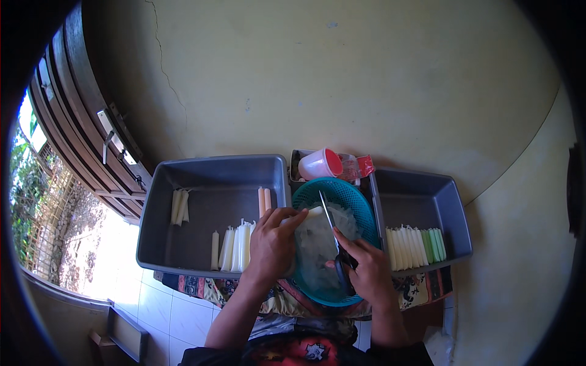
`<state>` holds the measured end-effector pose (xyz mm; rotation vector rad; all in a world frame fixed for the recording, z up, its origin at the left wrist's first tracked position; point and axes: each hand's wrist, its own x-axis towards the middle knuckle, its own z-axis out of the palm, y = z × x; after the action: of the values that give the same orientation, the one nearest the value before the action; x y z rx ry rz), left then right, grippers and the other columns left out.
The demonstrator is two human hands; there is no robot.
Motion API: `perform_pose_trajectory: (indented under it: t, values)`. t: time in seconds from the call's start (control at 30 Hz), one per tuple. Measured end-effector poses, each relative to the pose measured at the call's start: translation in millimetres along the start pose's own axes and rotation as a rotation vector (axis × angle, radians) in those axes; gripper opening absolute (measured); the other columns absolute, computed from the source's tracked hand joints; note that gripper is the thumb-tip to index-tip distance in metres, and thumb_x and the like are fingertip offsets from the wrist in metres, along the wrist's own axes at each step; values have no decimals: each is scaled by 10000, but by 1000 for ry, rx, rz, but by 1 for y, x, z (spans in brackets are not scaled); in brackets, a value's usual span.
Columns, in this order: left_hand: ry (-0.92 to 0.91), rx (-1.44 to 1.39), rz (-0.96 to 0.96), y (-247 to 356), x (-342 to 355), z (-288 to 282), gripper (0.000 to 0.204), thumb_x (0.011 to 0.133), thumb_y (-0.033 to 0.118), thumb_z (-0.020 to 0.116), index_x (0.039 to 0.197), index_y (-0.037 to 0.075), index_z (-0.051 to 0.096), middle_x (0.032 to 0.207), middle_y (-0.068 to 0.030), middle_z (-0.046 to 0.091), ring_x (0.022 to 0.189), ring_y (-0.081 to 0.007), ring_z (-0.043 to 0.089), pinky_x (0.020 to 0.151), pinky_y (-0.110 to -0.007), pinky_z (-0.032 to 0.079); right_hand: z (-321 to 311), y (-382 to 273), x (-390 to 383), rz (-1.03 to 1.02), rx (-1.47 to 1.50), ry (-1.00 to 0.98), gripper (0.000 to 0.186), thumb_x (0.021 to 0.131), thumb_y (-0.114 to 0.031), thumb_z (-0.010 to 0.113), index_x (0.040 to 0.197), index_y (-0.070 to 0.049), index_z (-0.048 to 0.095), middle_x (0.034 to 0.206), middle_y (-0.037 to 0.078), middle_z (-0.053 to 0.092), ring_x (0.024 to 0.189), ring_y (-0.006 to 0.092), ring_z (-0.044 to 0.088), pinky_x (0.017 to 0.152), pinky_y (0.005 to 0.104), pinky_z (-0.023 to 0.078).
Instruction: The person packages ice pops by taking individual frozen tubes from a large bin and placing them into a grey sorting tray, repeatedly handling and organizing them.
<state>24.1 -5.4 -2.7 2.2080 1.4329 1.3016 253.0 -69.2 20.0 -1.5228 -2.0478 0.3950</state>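
Note:
My left hand (273, 245) is closed round a white filled plastic tube (314, 212), like an ice pop, mostly hidden by my fingers. Its pale end sticks out past my thumb and forefinger. My right hand (365, 268) grips scissors (330, 221) with dark handles, the blades pointing up and away, right beside the tube's end. Whether the blades touch it I cannot tell. Beneath both hands stands a teal plastic basket (364, 215) holding a heap of translucent plastic pieces (323, 268).
To the left, a grey bin (207, 161) holds white, cream and pink tubes (235, 249). Another grey bin (421, 174) on the right has a row of cream and green tubes (415, 247). Behind the basket are a pink cup (317, 165) and a red-and-clear packet (357, 166). A door (91, 104) stands at far left.

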Motion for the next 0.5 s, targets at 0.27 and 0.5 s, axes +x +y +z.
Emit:
perform_pose_trajectory:
  t: [0.27, 0.5]
  values:
    - [3, 33, 3, -2, -1, 3, 405, 879, -72, 710, 1228, 81, 848, 1156, -114, 783, 1101, -339, 743, 967, -456, 600, 1, 5, -3, -23, 38, 26, 714, 888, -295, 911, 1553, -211, 665, 904, 133, 687, 776, 331, 720, 721, 469, 560]
    - [6, 28, -4, -3, -1, 4, 383, 890, -62, 714, 1219, 79, 848, 1154, -111, 784, 1095, -335, 742, 961, -452, 601, 3, 7, -3, 1, -13, 43, 681, 902, -301, 899, 1538, -193, 679, 879, 140, 678, 766, 343, 713, 714, 476, 554]
